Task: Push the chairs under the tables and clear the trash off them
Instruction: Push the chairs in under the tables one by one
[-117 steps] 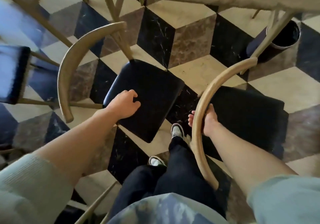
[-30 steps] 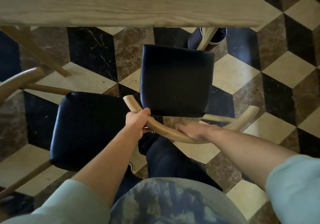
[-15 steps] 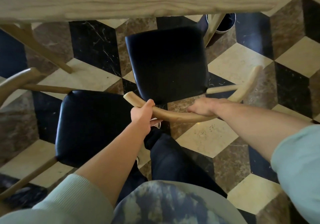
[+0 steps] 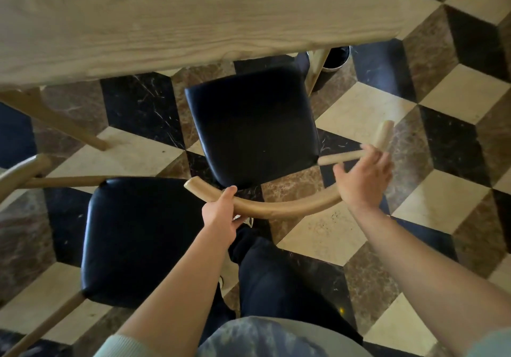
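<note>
Floor [image 4: 345,113]: marble tiles in a cube pattern of cream, brown and black.
Table [image 4: 166,16]: pale wood-grain top across the far side; one slanted leg at far left.
Right chair [image 4: 251,127]: black padded seat, its far edge at the table's near edge, mostly out from under the top; curved wooden backrest [image 4: 284,206] on the near side.
Left chair [image 4: 141,240]: black padded seat at near left, well out from the table, beside the right chair.
Legs [image 4: 276,279]: dark trousers, standing between the two chairs just behind the backrest.
Left hand [image 4: 219,213]: wrapped around the left end of the backrest, thumb on top.
Right hand [image 4: 363,178]: fingers spread wide, palm against the right bend of the backrest, not gripping.
Dark round container [image 4: 336,56]: on the floor beyond the table's far-right leg, mostly hidden.
</note>
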Available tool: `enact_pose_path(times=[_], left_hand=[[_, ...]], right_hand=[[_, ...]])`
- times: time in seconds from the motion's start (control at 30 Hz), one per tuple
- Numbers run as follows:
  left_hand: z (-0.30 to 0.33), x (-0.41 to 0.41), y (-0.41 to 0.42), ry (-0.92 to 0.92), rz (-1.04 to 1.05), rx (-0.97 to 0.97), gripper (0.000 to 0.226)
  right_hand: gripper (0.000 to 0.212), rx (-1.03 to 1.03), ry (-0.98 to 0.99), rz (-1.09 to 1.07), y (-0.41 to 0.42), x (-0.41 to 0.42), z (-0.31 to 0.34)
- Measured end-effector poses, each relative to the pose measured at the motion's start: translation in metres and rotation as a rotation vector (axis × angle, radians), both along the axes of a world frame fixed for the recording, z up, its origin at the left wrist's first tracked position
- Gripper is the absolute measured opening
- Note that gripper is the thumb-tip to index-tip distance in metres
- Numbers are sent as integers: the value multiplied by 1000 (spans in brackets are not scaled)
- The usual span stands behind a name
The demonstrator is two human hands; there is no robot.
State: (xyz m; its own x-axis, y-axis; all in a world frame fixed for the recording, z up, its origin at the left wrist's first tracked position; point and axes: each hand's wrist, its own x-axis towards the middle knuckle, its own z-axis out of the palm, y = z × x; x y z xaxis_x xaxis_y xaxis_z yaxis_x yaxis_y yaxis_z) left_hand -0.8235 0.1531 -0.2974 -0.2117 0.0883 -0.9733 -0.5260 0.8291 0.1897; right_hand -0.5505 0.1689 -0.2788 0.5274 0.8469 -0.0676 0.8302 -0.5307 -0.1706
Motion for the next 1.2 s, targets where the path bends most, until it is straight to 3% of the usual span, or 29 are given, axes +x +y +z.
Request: enact_pose_path(times=[0.1,0.17,0.23,0.47,0.77,1.2], left_hand=[[3,-1,2,-10,-10,10,45],[3,-4,5,-15,-8,8,38],[3,-6,6,0,-9,6,36],[-2,-10,18,44,-50,85,43],[-6,-14,107,98,-149,214,52],[-8,-12,179,143,-140,247,65]], right_hand=[[89,-80,408,-551,-4,-2,-3],[79,11,764,-884,8,-6,-2],[64,119,991,-1053,9,-5,-8],[52,291,1135,-1094,12,-8,-17],[42,459,1215,-1084,76,-15,-21],[43,415,1191,-1043,147,-17,-22]])
